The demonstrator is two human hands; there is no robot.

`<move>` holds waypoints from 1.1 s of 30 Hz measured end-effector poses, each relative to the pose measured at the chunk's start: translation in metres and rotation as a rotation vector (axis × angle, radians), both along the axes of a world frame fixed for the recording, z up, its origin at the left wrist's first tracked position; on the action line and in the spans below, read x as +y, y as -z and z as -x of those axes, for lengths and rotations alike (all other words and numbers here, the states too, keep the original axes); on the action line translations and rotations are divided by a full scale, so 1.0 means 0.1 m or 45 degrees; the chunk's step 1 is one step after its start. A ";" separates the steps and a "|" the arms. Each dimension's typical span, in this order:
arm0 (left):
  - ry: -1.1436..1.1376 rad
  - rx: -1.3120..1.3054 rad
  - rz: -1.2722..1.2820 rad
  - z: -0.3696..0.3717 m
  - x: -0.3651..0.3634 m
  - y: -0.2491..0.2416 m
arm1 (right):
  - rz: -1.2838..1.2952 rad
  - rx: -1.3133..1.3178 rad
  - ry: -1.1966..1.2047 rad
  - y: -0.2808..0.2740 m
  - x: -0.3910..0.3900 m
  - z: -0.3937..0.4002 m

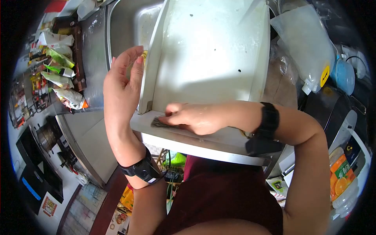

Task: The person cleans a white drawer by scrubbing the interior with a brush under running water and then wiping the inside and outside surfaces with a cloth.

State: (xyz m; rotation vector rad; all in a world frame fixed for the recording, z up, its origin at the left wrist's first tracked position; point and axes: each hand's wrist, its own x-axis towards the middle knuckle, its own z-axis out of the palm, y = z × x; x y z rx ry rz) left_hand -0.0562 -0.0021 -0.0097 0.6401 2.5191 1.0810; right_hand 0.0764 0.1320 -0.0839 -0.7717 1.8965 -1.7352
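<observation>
A white drawer-like tray (196,51) lies across the sink, wet inside and dotted with a few dark specks. My right hand (196,118) presses a dark grey scouring pad (163,123) against the tray's near ledge, fingers closed over it. Part of the pad sticks out to the left of the fingertips. Beside the tray's left wall is my left hand (124,76), raised with bent fingers and the thumb apart from them. Nothing shows between its fingers. Both forearms wear black bands.
The metal sink basin (133,23) is partly covered by the tray. Seasoning bags (60,60) line the counter's left side. To the right stand a clear spouted pouch (307,43) and a blue-lidded container (344,74). An orange package (341,176) sits lower right.
</observation>
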 end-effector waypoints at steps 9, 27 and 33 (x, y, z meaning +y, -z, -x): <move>0.082 0.072 0.084 0.01 -0.05 0.00 | -1.475 0.372 0.815 0.64 1.30 0.70; 0.047 0.234 -0.015 -0.03 -0.07 -0.03 | -1.284 0.039 0.867 0.37 1.26 0.52; 0.016 -0.117 -0.315 -0.01 -0.35 -0.29 | -1.314 0.133 0.882 0.46 1.35 0.27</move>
